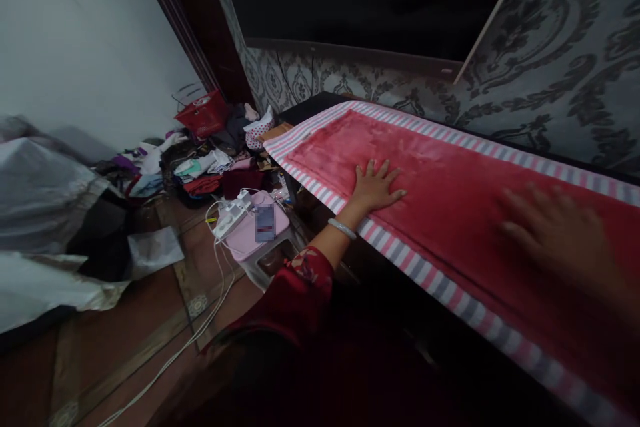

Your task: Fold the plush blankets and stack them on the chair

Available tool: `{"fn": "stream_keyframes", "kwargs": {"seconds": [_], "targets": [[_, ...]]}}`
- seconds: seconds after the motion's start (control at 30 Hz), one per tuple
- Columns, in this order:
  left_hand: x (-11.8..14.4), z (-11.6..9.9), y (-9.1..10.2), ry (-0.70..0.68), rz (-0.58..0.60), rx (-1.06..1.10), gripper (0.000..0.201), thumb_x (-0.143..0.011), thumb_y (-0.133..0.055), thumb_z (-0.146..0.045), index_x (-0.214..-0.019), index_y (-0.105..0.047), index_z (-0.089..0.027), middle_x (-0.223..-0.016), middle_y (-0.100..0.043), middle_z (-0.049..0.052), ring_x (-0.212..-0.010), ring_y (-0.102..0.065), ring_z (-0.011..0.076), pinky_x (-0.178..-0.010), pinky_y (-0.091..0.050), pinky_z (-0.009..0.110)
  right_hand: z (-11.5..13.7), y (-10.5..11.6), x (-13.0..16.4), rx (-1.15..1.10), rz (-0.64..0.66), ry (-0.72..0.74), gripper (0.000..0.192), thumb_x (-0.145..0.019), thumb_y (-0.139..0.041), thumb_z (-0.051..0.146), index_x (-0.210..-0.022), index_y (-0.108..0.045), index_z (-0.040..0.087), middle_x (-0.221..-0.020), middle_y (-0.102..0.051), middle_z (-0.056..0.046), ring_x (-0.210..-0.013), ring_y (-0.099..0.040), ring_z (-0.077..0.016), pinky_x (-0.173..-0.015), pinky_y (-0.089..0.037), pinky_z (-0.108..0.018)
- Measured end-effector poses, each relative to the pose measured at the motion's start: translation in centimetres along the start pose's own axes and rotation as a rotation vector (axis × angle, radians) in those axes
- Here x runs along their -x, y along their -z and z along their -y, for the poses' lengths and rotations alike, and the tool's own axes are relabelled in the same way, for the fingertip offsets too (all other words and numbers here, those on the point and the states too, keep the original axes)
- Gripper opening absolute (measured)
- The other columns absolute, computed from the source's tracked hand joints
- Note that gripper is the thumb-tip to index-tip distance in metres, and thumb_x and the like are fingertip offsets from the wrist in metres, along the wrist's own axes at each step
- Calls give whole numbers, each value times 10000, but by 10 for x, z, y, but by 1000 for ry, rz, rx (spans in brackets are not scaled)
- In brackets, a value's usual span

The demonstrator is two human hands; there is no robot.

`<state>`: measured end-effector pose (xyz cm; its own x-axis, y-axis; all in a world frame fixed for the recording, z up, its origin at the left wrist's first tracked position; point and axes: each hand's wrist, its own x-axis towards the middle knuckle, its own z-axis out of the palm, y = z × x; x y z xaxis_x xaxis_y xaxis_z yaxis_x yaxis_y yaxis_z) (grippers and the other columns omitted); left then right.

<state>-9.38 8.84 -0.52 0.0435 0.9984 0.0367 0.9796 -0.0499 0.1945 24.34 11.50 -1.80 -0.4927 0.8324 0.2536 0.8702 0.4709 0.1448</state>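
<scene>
Both hands flat, fingers spread, on red blanket (450,213): left hand (374,188), right hand (555,230) blurred.

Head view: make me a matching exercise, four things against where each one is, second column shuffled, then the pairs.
Things:
1. left hand
2. right hand
3. red basket
4. power strip

Places:
A. on the pink stool beside the bed
B. flat on the red blanket, fingers spread, near its striped edge
C. on the floor by the wall, behind the pile of clothes
D. blurred, over the blanket's nearer part

Pairs: 1-B, 2-D, 3-C, 4-A
</scene>
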Motion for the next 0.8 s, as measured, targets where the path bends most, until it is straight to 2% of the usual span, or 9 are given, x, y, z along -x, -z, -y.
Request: {"fn": "stream_keyframes", "kwargs": {"seconds": [0.07, 0.17, 0.3, 0.5, 0.63, 0.73, 0.8], "targets": [[-1, 1, 0, -4, 1, 0, 741, -937, -344, -669, -1576, -306, -295, -1680, -192, 29, -1535, -77, 386, -1195, -85, 680, 33, -5, -16, -61, 30, 138, 590, -1000, -303, 466, -1525, -417, 223, -1626, -305, -149, -1496, -237, -353, -1122, -304, -581], [-1, 2, 1, -7, 1, -8, 739, -939, -338, -668, -1578, -300, -297, -1682, -185, 26, -1536, -77, 382, -1197, -81, 675, 58, -16, -17, -100, 52, 197, 559, -1018, -266, 439, -1528, -411, 261, -1630, -310, -116, -1500, -247, -339, -1140, -286, -596], [-2, 5, 2, -2, -13, -18, 737, -937, -338, -671, -1576, -303, -307, -1679, -194, 33, -1537, -80, 381, -1197, -90, 668, 60, -18, -13, -136, 46, 181, 559, -1015, -275, 486, -1539, -381, 323, -1637, -299, -83, -1501, -258, -340, -1136, -279, -649], [-5, 8, 4, 2, -27, -50, 737, -939, -329, -669, -1574, -313, -296, -1677, -195, 47, -1530, -103, 406, -1187, -119, 677, 62, -12, -17, -180, 88, 146, 566, -1013, -318, 529, -1544, -364, 339, -1655, -241, -50, -1510, -245, -326, -1168, -247, -635], [-5, 11, 14, 10, -13, -48, 738, -935, -337, -674, -1572, -310, -303, -1679, -183, 59, -1533, -138, 373, -1192, -167, 637, 60, -15, -17, -228, 50, 160, 554, -1014, -324, 542, -1545, -339, 385, -1651, -248, -48, -1509, -250, -320, -1159, -245, -662], [-6, 29, 30, 46, -42, -79, 708, -952, -311, -648, -1561, -336, -287, -1665, -227, 95, -1526, -188, 354, -1191, -171, 626, 63, -8, -23, -252, 99, 145, 567, -1004, -338, 572, -1540, -349, 387, -1650, -244, -54, -1515, -219, -330, -1151, -249, -675], [-8, 49, 38, 131, -63, -120, 704, -957, -302, -637, -1559, -345, -274, -1658, -243, 112, -1522, -191, 371, -1187, -146, 647, 74, 1, -28, -267, 122, 123, 583, -998, -348, 584, -1545, -340, 382, -1651, -235, -50, -1523, -184, -329, -1164, -233, -667]]}}
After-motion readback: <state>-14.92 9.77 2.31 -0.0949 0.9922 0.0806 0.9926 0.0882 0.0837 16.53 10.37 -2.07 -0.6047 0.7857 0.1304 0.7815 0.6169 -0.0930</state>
